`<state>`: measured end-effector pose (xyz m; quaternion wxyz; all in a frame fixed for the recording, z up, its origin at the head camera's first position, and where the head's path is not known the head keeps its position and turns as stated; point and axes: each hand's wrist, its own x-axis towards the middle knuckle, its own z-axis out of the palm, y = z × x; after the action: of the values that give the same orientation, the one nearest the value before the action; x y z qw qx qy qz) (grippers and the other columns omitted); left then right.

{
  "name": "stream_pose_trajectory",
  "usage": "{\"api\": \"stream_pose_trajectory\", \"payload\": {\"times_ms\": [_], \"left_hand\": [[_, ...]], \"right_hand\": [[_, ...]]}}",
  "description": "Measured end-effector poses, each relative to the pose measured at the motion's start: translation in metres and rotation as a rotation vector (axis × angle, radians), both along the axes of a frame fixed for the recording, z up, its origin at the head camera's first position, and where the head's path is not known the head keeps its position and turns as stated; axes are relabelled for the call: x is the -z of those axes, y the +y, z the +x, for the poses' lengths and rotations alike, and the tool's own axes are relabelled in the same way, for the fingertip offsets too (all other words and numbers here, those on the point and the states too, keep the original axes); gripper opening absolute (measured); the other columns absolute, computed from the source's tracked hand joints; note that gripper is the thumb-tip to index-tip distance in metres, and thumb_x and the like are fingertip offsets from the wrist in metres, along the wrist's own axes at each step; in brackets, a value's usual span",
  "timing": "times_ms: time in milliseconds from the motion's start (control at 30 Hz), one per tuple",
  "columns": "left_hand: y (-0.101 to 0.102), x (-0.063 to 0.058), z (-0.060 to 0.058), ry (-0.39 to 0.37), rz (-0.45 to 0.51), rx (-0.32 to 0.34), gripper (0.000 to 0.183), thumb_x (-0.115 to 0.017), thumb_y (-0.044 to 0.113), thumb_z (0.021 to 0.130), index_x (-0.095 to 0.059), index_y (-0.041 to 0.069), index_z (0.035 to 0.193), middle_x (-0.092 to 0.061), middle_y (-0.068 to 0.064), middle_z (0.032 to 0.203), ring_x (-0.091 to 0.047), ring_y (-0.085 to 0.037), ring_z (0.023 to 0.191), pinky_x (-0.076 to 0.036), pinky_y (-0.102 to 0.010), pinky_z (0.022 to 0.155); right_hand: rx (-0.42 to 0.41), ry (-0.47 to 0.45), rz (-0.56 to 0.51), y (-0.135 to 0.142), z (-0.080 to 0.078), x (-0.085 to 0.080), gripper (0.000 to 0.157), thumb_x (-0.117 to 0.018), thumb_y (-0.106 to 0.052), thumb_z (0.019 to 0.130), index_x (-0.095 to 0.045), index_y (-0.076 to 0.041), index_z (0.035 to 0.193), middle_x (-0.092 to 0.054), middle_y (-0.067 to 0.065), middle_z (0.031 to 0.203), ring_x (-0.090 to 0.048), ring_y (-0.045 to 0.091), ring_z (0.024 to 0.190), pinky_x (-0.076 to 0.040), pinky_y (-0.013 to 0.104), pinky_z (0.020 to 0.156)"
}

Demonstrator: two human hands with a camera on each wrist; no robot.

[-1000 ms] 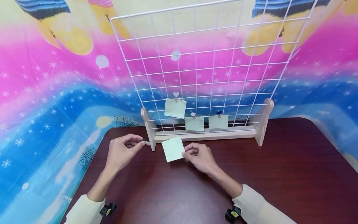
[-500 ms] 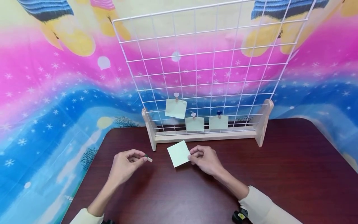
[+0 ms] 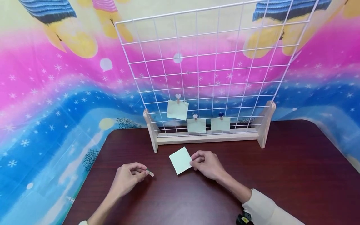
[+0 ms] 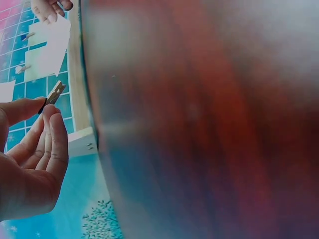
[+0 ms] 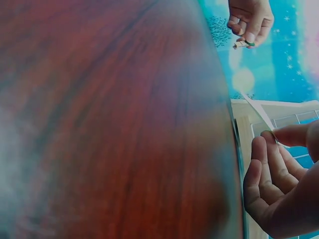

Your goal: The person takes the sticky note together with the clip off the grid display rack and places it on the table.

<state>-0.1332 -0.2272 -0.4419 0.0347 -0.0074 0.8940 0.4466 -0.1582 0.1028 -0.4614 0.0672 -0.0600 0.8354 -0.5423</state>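
My left hand (image 3: pixel 127 177) pinches a small wooden clothespin (image 4: pixel 56 92) between thumb and fingertips; its green end is at the fingers and its bare wooden end points away. To its right, my right hand (image 3: pixel 208 165) pinches the right edge of a pale green square paper note (image 3: pixel 180 160), tilted on one corner. Note and clothespin are apart, both in front of the white wire grid (image 3: pixel 206 70). In the right wrist view the note (image 5: pixel 260 112) shows nearly edge-on between thumb and fingers.
On the grid hang three pale notes: an upper-left note (image 3: pixel 177 110), a middle note (image 3: pixel 197 126) and a right note (image 3: pixel 220 124), each under a heart-topped clip. Wooden feet (image 3: pixel 266 125) support the grid on the dark red-brown table (image 3: pixel 303 175). A printed cloth (image 3: pixel 42 103) hangs behind.
Both hands have drawn back from the grid toward the near side of the table, still holding the clothespin and the note. The note has shifted slightly right and turned a little.
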Motion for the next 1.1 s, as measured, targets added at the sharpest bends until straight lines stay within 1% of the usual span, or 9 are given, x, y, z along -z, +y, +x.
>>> {"api": "stream_pose_trajectory", "payload": {"times_ms": [100,233,333,500,667,833,967,1100], "left_hand": [[0.001,0.005,0.003,-0.026,0.009,-0.005,0.009,-0.086,0.010,0.089,-0.081,0.010,0.096,-0.080,-0.004,0.079,-0.073,-0.017,0.065,-0.055,-0.023,0.057],[0.001,0.011,0.007,-0.047,0.007,-0.004,0.009,-0.086,0.009,0.089,-0.080,0.009,0.096,-0.079,-0.003,0.078,-0.072,-0.016,0.065,-0.054,-0.023,0.057],[0.001,0.013,0.009,-0.056,0.004,-0.001,0.010,-0.086,0.010,0.089,-0.080,0.008,0.096,-0.078,-0.003,0.078,-0.071,-0.015,0.065,-0.054,-0.023,0.057],[0.001,0.016,0.012,-0.073,0.015,0.017,0.011,-0.086,0.011,0.089,-0.079,0.007,0.096,-0.078,-0.003,0.079,-0.070,-0.015,0.064,-0.055,-0.024,0.057],[-0.001,0.019,0.016,-0.096,0.010,0.039,0.011,-0.086,0.010,0.088,-0.079,0.007,0.096,-0.078,-0.002,0.081,-0.070,-0.015,0.064,-0.057,-0.025,0.058],[-0.002,0.021,0.019,-0.115,0.023,0.065,0.012,-0.085,0.009,0.087,-0.079,0.005,0.096,-0.078,-0.003,0.082,-0.070,-0.016,0.064,-0.058,-0.026,0.058],[-0.002,0.023,0.019,-0.114,0.031,0.080,0.012,-0.084,0.009,0.088,-0.078,0.004,0.097,-0.079,-0.004,0.083,-0.071,-0.015,0.064,-0.059,-0.026,0.058],[-0.003,0.024,0.019,-0.101,0.025,0.085,0.013,-0.085,0.009,0.088,-0.079,0.003,0.097,-0.079,-0.004,0.083,-0.070,-0.015,0.063,-0.058,-0.026,0.057]], "right_hand": [[0.004,-0.003,0.012,0.001,0.001,0.003,0.009,-0.081,-0.011,0.093,-0.077,-0.009,0.101,-0.080,0.007,0.081,-0.074,0.021,0.069,-0.052,0.023,0.069],[0.010,-0.011,0.027,0.000,0.004,0.004,0.009,-0.081,-0.011,0.093,-0.077,-0.009,0.100,-0.080,0.005,0.081,-0.074,0.019,0.069,-0.052,0.025,0.072],[0.010,-0.015,0.038,0.001,0.005,0.005,0.009,-0.081,-0.011,0.093,-0.077,-0.010,0.100,-0.080,0.003,0.081,-0.073,0.016,0.069,-0.052,0.025,0.075],[0.001,-0.013,0.047,0.004,0.006,0.005,0.009,-0.081,-0.011,0.092,-0.077,-0.009,0.100,-0.080,0.002,0.080,-0.074,0.015,0.068,-0.053,0.024,0.074],[-0.008,-0.018,0.056,0.007,0.009,0.006,0.009,-0.080,-0.009,0.092,-0.077,-0.008,0.100,-0.081,0.003,0.080,-0.074,0.016,0.068,-0.052,0.024,0.069],[-0.010,-0.027,0.071,0.008,0.009,0.008,0.008,-0.080,-0.008,0.093,-0.077,-0.007,0.099,-0.080,0.003,0.079,-0.072,0.014,0.067,-0.051,0.024,0.063],[-0.012,-0.023,0.087,0.008,0.008,0.008,0.006,-0.080,-0.007,0.093,-0.076,-0.007,0.098,-0.079,0.002,0.078,-0.069,0.012,0.065,-0.049,0.023,0.058],[-0.029,-0.014,0.097,0.010,0.006,0.008,0.006,-0.080,-0.006,0.092,-0.077,-0.006,0.097,-0.079,0.003,0.078,-0.069,0.012,0.064,-0.050,0.024,0.058]]}}
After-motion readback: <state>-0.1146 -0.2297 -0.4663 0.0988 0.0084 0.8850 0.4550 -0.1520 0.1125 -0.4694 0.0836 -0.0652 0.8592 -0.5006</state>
